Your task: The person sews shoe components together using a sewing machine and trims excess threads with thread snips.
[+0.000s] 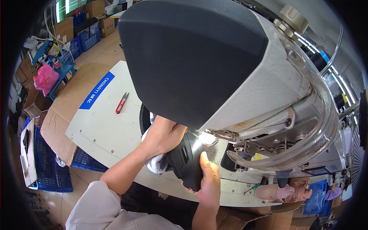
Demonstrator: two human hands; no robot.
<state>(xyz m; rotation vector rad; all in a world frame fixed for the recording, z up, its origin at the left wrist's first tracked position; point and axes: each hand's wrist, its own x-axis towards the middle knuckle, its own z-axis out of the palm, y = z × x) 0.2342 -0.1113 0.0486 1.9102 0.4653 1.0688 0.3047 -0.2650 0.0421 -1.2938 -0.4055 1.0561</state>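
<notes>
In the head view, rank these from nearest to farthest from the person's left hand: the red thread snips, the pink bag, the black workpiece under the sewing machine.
1. black workpiece: directly at the left hand, under the machine head; the right hand holds its lower edge.
2. red thread snips: up and to the left, lying on the white table.
3. pink bag: far left, on the blue stand beyond the table.

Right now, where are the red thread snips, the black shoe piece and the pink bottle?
red thread snips (122,103), head view, on the handles.
black shoe piece (188,163), head view, mid panel between the hands.
pink bottle (273,191), head view, on its body.
</notes>
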